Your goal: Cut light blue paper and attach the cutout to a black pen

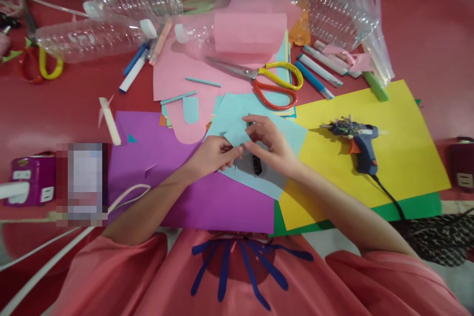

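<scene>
My left hand and my right hand meet at the middle of the floor, both pinching a small piece of light blue paper. Under them lies a larger light blue sheet on top of a purple sheet. A black marker lies on the blue sheet just below my right hand's fingers. Both hands have their fingers closed on the small piece.
A blue glue gun rests on a yellow sheet to the right, its cord trailing down. Yellow-and-red scissors, pink paper, markers and several clear plastic bottles lie beyond. A purple power strip sits left.
</scene>
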`<state>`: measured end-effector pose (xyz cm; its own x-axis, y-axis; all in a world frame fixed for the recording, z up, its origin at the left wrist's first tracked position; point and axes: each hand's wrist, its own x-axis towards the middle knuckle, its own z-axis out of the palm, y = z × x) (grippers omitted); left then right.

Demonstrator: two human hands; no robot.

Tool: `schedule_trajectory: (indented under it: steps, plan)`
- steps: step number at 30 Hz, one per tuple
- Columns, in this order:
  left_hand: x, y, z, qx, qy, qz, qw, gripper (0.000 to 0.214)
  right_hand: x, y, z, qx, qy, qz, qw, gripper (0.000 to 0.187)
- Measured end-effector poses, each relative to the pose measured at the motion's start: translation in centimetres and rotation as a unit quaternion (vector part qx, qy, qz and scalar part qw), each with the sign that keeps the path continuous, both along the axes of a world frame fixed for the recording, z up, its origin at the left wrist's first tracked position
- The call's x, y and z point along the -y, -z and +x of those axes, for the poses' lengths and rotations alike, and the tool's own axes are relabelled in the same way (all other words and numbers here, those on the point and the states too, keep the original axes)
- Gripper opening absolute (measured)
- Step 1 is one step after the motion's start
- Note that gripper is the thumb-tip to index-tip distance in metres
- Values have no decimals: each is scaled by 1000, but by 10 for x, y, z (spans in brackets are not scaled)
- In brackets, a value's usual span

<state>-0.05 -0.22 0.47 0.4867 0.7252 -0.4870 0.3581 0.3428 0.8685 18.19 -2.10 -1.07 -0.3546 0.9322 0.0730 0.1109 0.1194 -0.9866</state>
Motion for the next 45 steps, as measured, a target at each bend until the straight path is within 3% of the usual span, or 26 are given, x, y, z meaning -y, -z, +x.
schedule_trajectory:
  steps: [4,7,9,12,14,17,21,26,28,30,33,41,45]
  plan:
    - [2,3,-2,2,20,-4,1000,29,0,8,1,-37,27,-50,998,39]
    - [-3,-1,-12,-56,-10,110,992,30,-3,9,3,-42,83,-71,993,42]
    - [-13,-4,-23,-156,-69,250,953,24,-7,10,6,-41,116,-69,990,43]
    - [-32,-2,-42,-281,-141,398,862,7,-12,12,11,-36,156,-51,986,41]
    - [-41,6,-53,-326,-151,450,818,12,-15,13,12,-37,176,-43,983,38]
    - [-46,20,-61,-364,-129,472,793,24,-15,13,12,-49,191,-39,979,30]
    - [-44,29,-60,-364,-111,489,785,30,-14,11,10,-58,189,-37,980,26]
    - [-41,23,-51,-319,-91,521,786,26,-15,11,10,-71,178,-43,981,29]
    - [-34,18,-43,-260,-38,544,797,20,-15,11,10,-71,174,-47,981,29]
    - [-24,14,-34,-171,68,541,821,19,-15,11,9,-70,174,-56,981,28]
    - [-9,11,-23,-110,156,546,816,23,-14,11,8,-75,178,-65,979,30]
    - [-7,19,-20,-62,150,602,782,30,-16,9,6,-110,185,-76,974,42]
    - [-6,18,-18,-42,144,571,807,34,-13,9,5,-112,164,-83,976,42]
